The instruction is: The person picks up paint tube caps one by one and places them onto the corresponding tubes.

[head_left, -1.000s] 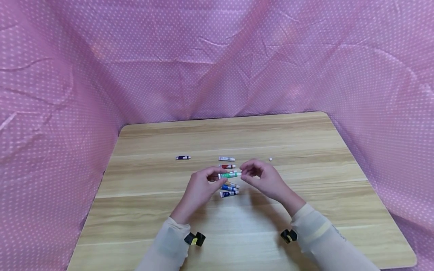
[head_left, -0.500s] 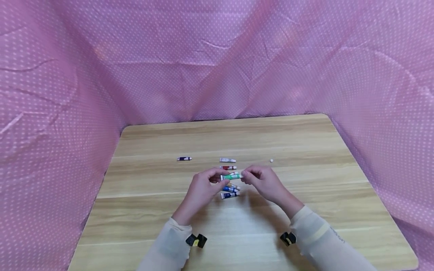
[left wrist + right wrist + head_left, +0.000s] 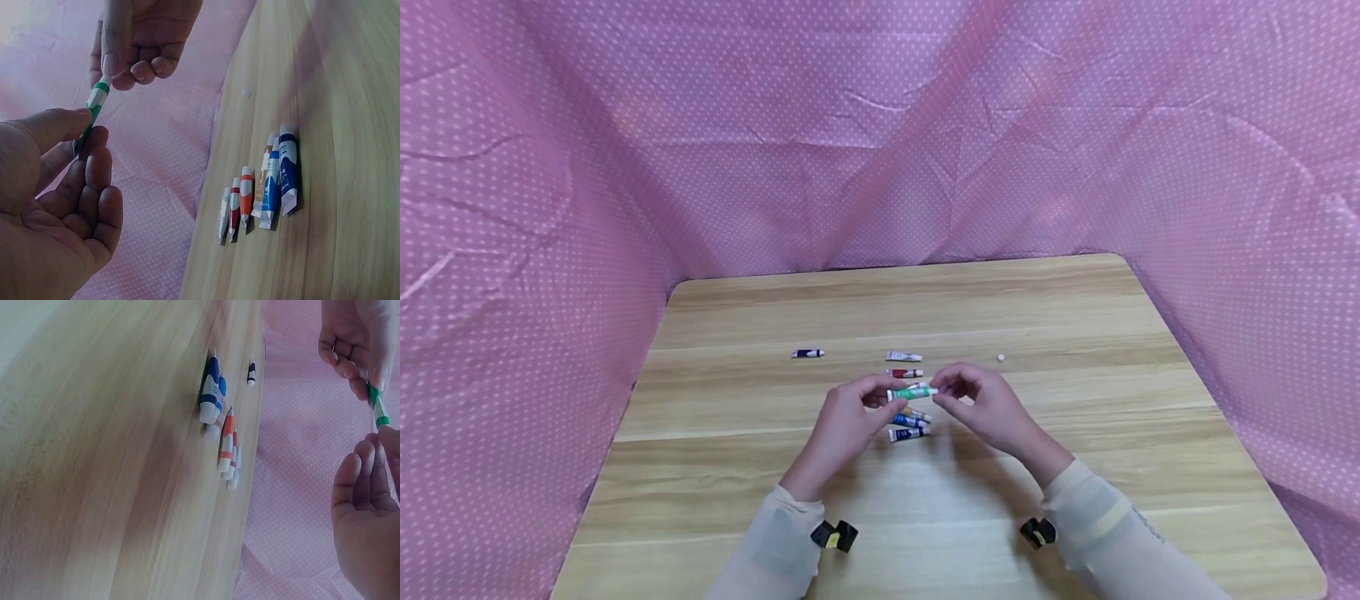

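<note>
My left hand (image 3: 848,421) pinches a green paint tube (image 3: 910,392) between thumb and fingers, near its flat crimped end. The tube is held above the table, its white cap (image 3: 107,80) pointing right. My right hand (image 3: 996,410) has thumb and fingertips at that cap, pinching it; in the left wrist view its thumb covers part of the cap. Below the hands lie an orange tube (image 3: 245,190), an ochre tube (image 3: 264,178), a blue tube (image 3: 910,421) and a dark blue tube (image 3: 908,434), partly overlapping in the head view.
Farther back lie a dark red tube (image 3: 905,373) and a white tube (image 3: 903,357). A dark purple tube (image 3: 808,354) is off to the left. One small white cap (image 3: 1001,357) sits alone at right. Pink dotted cloth (image 3: 880,150) surrounds the wooden table (image 3: 737,317).
My right fingers draw in at the cap, then spread slightly again with their tips still there. The left hand keeps holding the green tube in nearly the same place.
</note>
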Tool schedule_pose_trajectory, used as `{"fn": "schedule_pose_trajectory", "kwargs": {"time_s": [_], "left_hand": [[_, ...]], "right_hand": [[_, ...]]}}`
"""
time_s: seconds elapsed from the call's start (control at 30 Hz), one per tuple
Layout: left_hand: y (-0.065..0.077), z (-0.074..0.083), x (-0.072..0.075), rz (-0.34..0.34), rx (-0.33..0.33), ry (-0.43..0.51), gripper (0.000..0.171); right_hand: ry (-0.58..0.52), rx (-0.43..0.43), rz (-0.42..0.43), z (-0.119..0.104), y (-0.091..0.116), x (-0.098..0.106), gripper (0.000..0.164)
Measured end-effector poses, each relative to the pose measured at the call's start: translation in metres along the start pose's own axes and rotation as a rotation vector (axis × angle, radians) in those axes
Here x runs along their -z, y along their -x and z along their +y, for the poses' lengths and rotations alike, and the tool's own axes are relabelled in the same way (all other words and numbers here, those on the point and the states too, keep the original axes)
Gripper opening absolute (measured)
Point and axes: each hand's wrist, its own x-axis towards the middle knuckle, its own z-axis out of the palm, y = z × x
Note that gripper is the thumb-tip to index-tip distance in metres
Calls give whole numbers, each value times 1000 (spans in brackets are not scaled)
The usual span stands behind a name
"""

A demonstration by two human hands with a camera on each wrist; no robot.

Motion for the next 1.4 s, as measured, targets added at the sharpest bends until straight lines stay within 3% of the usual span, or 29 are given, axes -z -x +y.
{"fn": "schedule_pose_trajectory", "kwargs": {"time_s": [0.33,0.43,0.67,0.87,1.0,1.13,1.4], "left_hand": [[-1,1,0,26,-17,-9,22],[0,2,0,55,-58,-30,23],[2,2,-1,102,-149,-134,23],[2,5,0,53,-176,-303,28],[3,4,0,21,-157,-367,28],[6,-3,-1,16,-122,-343,23],[11,-29,-5,-91,-38,-310,24]], "right_hand": [[12,-60,15,-4,-3,-2,9],[4,-79,6,-3,-5,-3,12],[-3,-121,-11,-1,-7,-5,15],[10,-100,-39,1,-8,-6,16],[30,-69,-70,4,-8,-4,16],[46,-75,-77,12,-9,7,24],[79,-123,96,33,-19,44,30]]}}
